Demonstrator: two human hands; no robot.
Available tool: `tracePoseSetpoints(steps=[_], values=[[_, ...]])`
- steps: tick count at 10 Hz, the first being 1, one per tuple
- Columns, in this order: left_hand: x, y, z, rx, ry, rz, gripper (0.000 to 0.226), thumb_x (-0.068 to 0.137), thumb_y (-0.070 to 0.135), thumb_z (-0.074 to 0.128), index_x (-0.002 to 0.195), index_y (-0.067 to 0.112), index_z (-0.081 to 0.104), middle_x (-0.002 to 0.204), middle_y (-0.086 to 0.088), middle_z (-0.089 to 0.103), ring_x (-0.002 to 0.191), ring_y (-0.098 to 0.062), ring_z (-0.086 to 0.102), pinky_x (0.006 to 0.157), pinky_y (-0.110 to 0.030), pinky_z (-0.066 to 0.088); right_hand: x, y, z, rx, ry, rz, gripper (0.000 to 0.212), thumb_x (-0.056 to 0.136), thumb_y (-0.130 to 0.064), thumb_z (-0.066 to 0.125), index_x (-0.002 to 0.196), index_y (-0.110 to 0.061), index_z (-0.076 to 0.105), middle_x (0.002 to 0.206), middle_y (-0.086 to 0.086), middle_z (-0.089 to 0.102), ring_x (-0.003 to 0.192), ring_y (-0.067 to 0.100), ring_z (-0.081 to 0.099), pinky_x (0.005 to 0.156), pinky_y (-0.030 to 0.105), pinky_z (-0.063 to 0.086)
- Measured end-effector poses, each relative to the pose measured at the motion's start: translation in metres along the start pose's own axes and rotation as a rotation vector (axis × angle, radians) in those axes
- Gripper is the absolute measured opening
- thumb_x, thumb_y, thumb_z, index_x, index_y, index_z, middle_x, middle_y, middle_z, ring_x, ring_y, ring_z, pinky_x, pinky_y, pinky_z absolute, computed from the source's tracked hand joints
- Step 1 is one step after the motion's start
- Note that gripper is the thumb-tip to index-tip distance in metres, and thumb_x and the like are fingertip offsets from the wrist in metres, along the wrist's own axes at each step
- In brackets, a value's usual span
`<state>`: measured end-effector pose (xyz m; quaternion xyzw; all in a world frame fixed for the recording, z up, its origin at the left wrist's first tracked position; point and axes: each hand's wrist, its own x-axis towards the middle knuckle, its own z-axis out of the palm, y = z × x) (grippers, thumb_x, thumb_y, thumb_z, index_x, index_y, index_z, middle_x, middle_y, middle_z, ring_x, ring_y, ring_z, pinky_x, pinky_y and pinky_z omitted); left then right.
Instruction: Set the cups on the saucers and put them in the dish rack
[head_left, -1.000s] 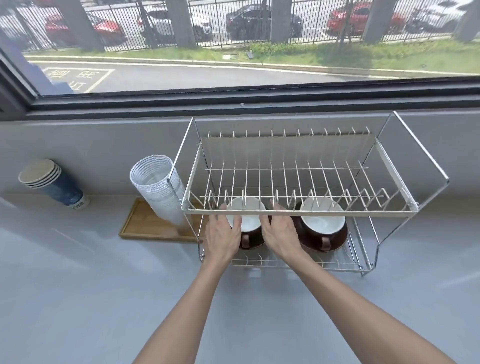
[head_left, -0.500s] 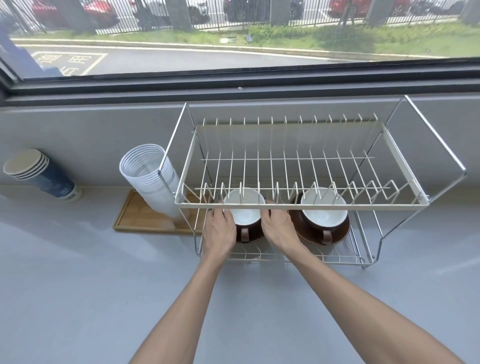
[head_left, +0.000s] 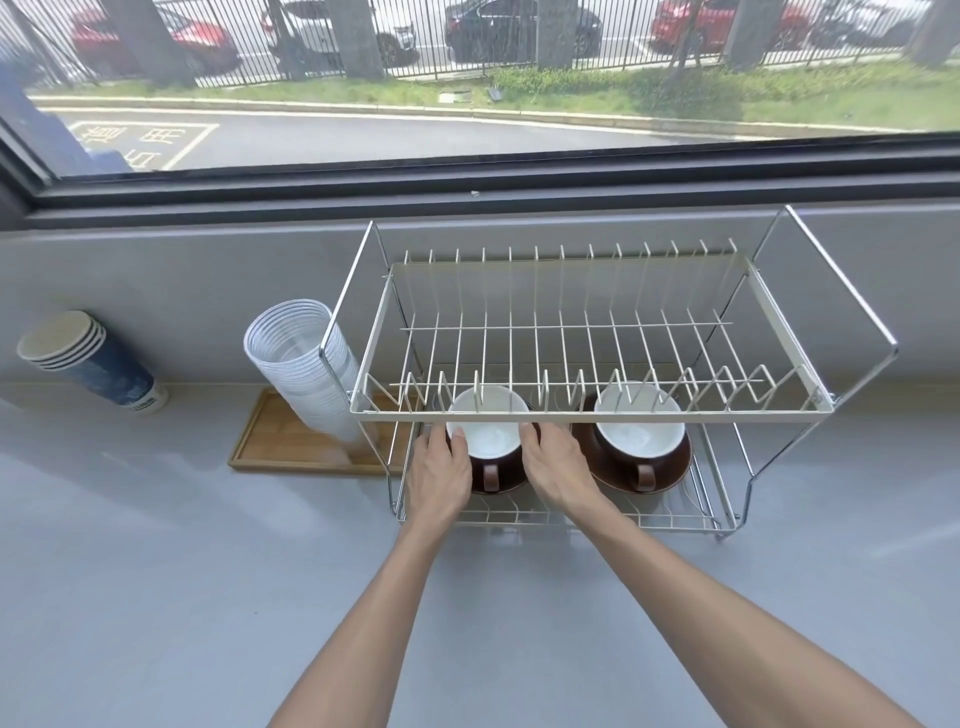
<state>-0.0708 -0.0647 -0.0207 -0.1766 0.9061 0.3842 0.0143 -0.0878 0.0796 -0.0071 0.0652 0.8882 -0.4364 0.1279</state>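
Our left hand (head_left: 440, 470) and right hand (head_left: 555, 467) curl around the brown-and-white china cup (head_left: 488, 441) on its brown saucer (head_left: 511, 486). It looks breakable, so we hold both sides.

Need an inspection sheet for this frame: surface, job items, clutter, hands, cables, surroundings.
Surface: grey counter.
Job's things: two-tier dish rack; left cup on its saucer and right cup on right saucer, both on lower tier.
Clutter: plastic cup stack on wooden tray; paper cup stack.
Hands: left hand and right hand flank the left cup, fingers at its rim.
Cables: nothing seen.
Surroundings: window, parked cars outside.
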Motion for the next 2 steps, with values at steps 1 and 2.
tracePoseSetpoints(steps=[1,2], values=[[-0.0071,-0.0052,-0.0061,-0.024,-0.074,0.023,0.042,0.105,0.034,0.033,0.143,0.021,0.047,0.144,-0.009,0.056,0.133,-0.031,0.048,0.108,-0.043,0.040,-0.0074,-0.0019,-0.0054,-0.078,-0.050,-0.032,0.048,0.102,-0.040,0.031,0.132,-0.007,0.048,0.136,0.016,0.051,0.126,0.033,0.046,0.105,0.043,0.037],[-0.0118,-0.0119,-0.0125,-0.001,-0.144,0.020,0.052,0.104,0.039,0.037,0.154,0.023,0.036,0.153,-0.008,0.050,0.141,-0.030,0.044,0.115,-0.044,0.037,-0.0142,0.0009,-0.0112,-0.153,-0.075,-0.026,0.052,0.101,-0.045,0.032,0.140,-0.012,0.042,0.141,0.014,0.050,0.130,0.033,0.045,0.106,0.045,0.038]])
